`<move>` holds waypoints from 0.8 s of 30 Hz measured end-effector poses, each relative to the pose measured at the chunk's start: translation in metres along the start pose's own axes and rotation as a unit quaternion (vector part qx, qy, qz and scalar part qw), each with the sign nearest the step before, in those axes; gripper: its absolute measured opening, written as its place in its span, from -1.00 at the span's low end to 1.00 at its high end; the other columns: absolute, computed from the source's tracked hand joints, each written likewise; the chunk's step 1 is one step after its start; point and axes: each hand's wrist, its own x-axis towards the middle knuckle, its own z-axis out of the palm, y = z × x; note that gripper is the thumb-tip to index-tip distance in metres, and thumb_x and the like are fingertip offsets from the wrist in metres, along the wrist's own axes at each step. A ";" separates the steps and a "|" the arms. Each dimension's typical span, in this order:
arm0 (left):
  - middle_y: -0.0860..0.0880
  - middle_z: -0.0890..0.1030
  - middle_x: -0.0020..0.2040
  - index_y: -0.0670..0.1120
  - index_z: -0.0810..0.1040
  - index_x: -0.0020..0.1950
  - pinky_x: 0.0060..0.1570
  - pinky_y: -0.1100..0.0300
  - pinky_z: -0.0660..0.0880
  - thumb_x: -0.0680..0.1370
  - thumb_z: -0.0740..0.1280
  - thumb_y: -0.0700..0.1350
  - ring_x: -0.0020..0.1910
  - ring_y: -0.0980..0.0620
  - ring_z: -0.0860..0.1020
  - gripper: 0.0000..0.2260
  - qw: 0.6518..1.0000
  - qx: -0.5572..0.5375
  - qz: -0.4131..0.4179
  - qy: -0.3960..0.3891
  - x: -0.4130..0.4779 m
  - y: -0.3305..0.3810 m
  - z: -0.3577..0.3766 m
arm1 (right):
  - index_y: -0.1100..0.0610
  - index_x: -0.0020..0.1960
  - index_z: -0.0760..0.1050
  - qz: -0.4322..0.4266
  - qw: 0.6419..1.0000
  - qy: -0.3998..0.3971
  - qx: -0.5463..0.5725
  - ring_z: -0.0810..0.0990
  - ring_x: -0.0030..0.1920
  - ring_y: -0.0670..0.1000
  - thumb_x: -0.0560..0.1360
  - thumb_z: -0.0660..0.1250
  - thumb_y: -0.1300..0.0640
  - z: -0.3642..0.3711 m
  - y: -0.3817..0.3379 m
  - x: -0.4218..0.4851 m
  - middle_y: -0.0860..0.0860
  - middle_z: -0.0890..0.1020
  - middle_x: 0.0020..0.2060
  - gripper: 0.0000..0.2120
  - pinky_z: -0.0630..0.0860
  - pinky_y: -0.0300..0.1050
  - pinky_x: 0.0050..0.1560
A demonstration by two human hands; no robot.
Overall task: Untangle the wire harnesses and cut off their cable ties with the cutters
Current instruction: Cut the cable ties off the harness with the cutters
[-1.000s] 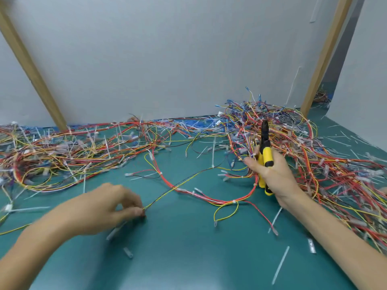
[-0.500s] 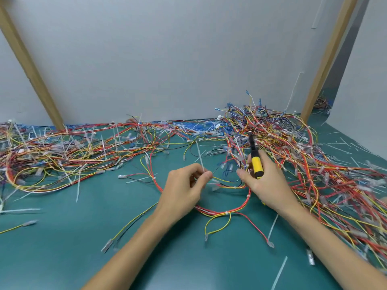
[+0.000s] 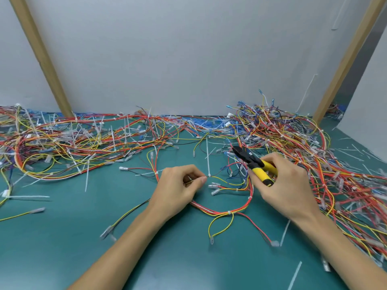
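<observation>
Here, one pair of cutters point(image 3: 257, 164), yellow-handled with a black nose pointing up and left, sits in the right hand point(image 3: 287, 185), whose fingers curl round the handles. Just left of the cutters, the left hand point(image 3: 178, 185) pinches a thin wire point(image 3: 217, 175) between thumb and forefinger. One white cable tie point(image 3: 207, 160) stands upright on that wire. Below the cutters, one red harness loop point(image 3: 219, 211) lies on the green mat point(image 3: 62, 237). There are two tangled heaps: the right heap point(image 3: 293, 130) behind the cutters and the left heap point(image 3: 73, 141) well to their left. Two wooden posts point(image 3: 41, 57) rise farther back.
</observation>
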 end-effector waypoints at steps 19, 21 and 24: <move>0.09 0.59 -0.33 -0.04 0.64 -0.18 -0.42 0.14 0.41 0.50 0.51 -0.11 -0.26 -0.04 0.51 -0.91 0.941 0.236 0.225 0.090 -0.004 0.008 -0.007 | -0.03 -0.01 0.56 -0.023 0.972 -0.071 -0.222 0.58 -0.17 0.10 0.24 0.45 -0.16 0.000 -0.039 -0.019 -0.09 0.56 -0.16 -0.62 0.49 -0.04 -0.18; 0.08 0.58 -0.35 -0.05 0.62 -0.20 -0.42 0.15 0.40 0.49 0.51 -0.12 -0.27 -0.04 0.50 -0.89 0.937 0.245 0.236 0.085 -0.003 0.008 -0.005 | -0.03 -0.03 0.55 -0.029 0.974 -0.065 -0.216 0.57 -0.18 0.10 0.23 0.44 -0.16 0.001 -0.040 -0.020 -0.09 0.56 -0.18 -0.63 0.47 -0.05 -0.19; 0.06 0.58 -0.35 -0.06 0.62 -0.21 -0.41 0.08 0.43 0.51 0.50 -0.12 -0.26 -0.05 0.49 -0.88 0.935 0.243 0.245 0.080 -0.002 0.007 -0.004 | -0.04 -0.02 0.53 -0.025 0.974 -0.084 -0.211 0.57 -0.15 0.10 0.25 0.38 -0.18 0.002 -0.043 -0.020 -0.09 0.55 -0.17 -0.64 0.47 -0.03 -0.15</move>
